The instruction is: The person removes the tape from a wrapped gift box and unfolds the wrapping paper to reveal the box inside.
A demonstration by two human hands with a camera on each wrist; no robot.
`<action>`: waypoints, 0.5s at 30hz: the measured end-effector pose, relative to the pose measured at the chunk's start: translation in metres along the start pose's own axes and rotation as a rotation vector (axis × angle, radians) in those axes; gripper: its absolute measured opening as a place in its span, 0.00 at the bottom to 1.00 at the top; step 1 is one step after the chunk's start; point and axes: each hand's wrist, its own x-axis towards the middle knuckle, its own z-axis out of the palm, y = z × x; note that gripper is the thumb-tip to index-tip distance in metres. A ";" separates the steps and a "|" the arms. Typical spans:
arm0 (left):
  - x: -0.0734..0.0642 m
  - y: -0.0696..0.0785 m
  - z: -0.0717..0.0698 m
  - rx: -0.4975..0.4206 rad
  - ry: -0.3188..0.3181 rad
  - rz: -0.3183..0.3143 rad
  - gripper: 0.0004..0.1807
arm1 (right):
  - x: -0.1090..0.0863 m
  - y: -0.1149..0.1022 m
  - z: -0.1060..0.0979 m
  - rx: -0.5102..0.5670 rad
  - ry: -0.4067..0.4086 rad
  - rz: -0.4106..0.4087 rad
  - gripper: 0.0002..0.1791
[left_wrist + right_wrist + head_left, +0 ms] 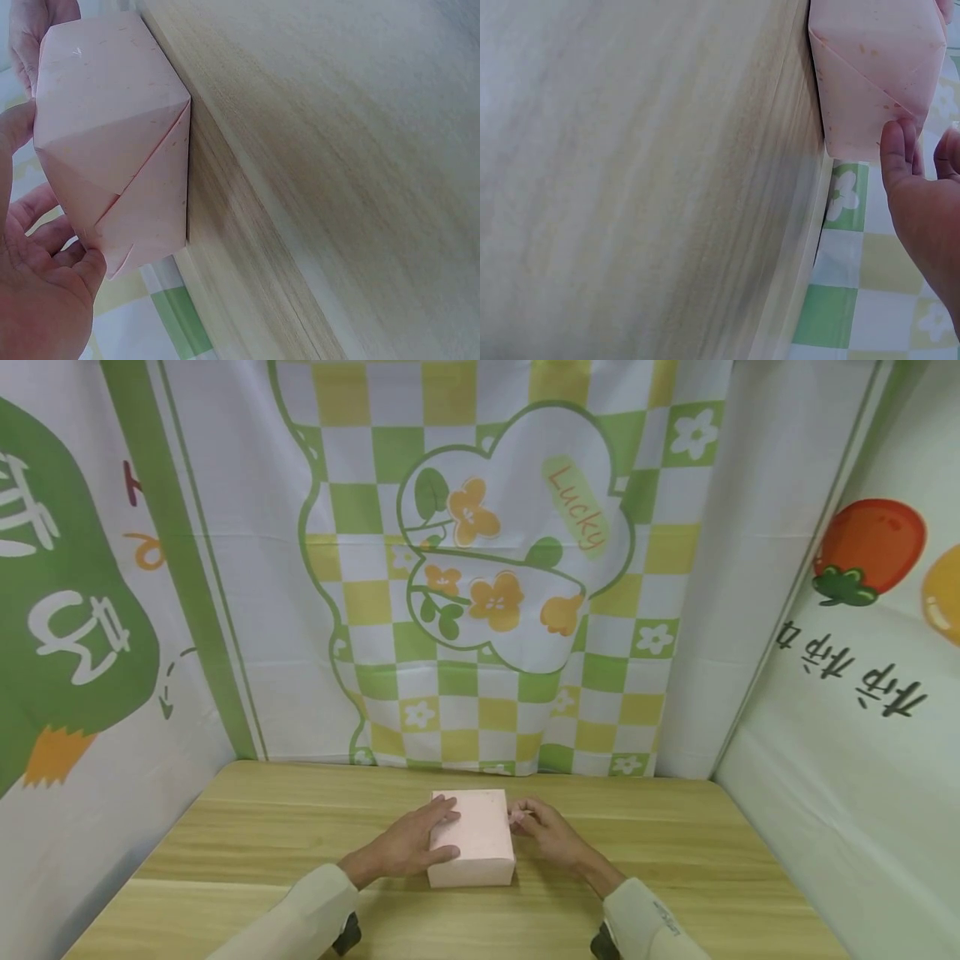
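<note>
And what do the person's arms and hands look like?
Both hands are bare: the left hand and right hand wear no gloves. The left sleeve and right sleeve are long and cream. The right one has small dark lettering. Something black shows below each cuff.

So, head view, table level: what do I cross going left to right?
left sleeve → left hand → pink box → right hand → right sleeve
</note>
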 end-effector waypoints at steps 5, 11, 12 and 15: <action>0.000 -0.001 0.000 -0.003 -0.008 -0.006 0.40 | -0.001 0.003 -0.003 0.055 -0.017 0.012 0.17; 0.000 0.000 0.000 -0.006 -0.009 -0.002 0.40 | -0.002 0.004 -0.005 0.071 -0.022 0.023 0.20; 0.000 0.000 0.000 -0.005 -0.009 -0.001 0.41 | -0.002 0.005 -0.005 0.069 -0.022 0.026 0.21; 0.000 -0.001 0.000 -0.008 -0.008 -0.002 0.41 | -0.002 0.005 -0.007 0.079 -0.013 0.030 0.22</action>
